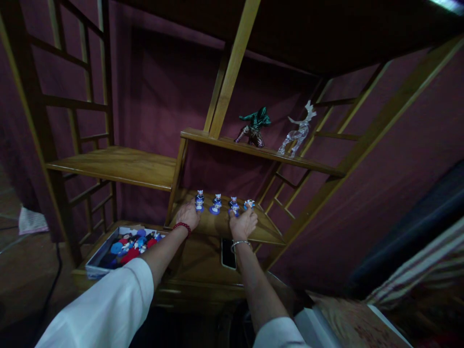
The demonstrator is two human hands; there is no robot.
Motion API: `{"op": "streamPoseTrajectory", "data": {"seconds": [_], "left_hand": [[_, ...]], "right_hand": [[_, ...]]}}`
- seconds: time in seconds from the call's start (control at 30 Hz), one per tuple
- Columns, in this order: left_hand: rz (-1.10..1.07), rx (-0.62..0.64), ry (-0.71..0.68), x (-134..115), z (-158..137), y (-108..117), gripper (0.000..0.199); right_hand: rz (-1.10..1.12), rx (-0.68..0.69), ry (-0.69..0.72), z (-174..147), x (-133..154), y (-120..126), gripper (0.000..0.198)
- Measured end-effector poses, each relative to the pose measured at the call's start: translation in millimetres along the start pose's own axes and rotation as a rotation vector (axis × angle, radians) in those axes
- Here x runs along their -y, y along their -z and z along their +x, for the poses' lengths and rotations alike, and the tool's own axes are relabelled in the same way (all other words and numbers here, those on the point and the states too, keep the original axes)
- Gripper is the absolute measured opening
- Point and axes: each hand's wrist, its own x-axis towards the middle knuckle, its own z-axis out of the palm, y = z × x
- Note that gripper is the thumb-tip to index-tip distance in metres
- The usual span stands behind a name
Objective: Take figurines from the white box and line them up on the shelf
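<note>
Small cat-like figurines in blue, purple and white stand in two rows on the low right shelf (213,226). My left hand (188,215), with a red bead bracelet, has its fingers closed at the side of the front-left figurine (199,204). My right hand (243,224), wearing a silver bangle, curls at the front-right figurine (234,209), thumb against its base. Between the hands stands another purple-based figurine (215,208). Just beyond my right fingers is a blue-and-white figurine (249,204), partly hidden. The exact finger contact is hard to see.
A box (94,263) of mixed red, blue and black figures sits at lower left. A phone (228,254) lies below the shelf, by my right wrist. Above stand a dark green figure (255,126) and a clear deer (297,133). A wooden upright (234,67) divides the rack.
</note>
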Motion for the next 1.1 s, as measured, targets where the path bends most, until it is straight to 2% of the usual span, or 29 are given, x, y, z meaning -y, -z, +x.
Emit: {"op": "streamPoseTrajectory", "data": {"seconds": [0.13, 0.33, 0.7, 1.1], "left_hand": [[-0.014, 0.003, 0.015, -1, -1, 1, 0.050], [0.011, -0.005, -0.013, 1, 2, -2, 0.046], [0.013, -0.020, -0.027, 0, 0, 1, 0.045], [0.008, -0.031, -0.042, 3, -1, -2, 0.043]], "right_hand": [[-0.038, 0.172, -0.002, 10, -4, -5, 0.064], [-0.071, 0.264, 0.031, 19, -6, -11, 0.058], [-0.088, 0.302, 0.064, 20, -6, -11, 0.050], [-0.142, 0.291, 0.099, 17, -5, -13, 0.050]]}}
